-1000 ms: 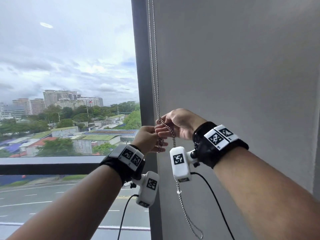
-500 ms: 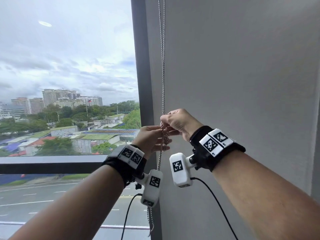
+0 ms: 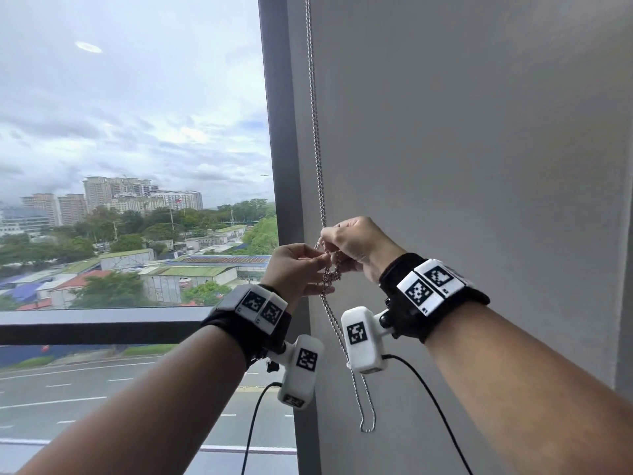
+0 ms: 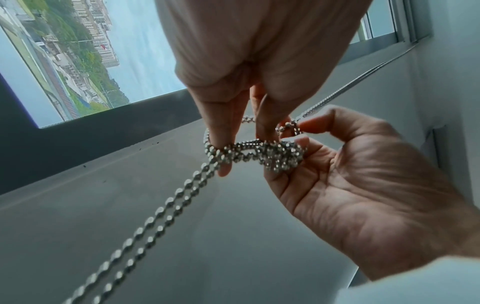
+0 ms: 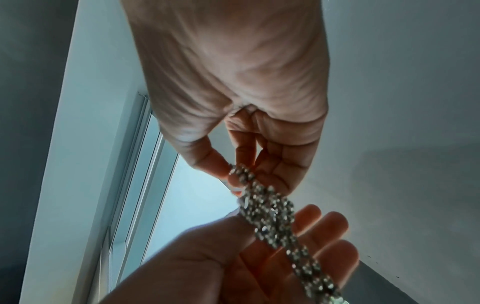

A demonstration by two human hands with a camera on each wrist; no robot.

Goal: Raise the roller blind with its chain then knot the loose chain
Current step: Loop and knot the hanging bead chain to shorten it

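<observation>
A silver bead chain [image 3: 317,142] hangs down beside the dark window frame [image 3: 279,166] to my two hands. My right hand [image 3: 337,240] pinches it on top between thumb and forefinger [image 5: 207,162]. Just below, a tangled bundle of chain [image 3: 330,275] sits between both hands, seen close in the left wrist view as a knot [image 4: 275,154]. My left hand [image 3: 310,265] holds the strands there, one wound round a finger [image 4: 221,144]. A double loose loop [image 3: 366,406] dangles beneath. No blind covers the window glass [image 3: 137,132].
A plain grey wall [image 3: 479,166] fills the right side, close behind the chain. A dark horizontal bar [image 3: 102,323] crosses the window at wrist height. Black cables [image 3: 428,399] trail down from the white wrist cameras.
The dangling loop swung left behind my left wrist camera, then back to the right, and now ends higher. Both hands stayed at the knot, the right slightly above.
</observation>
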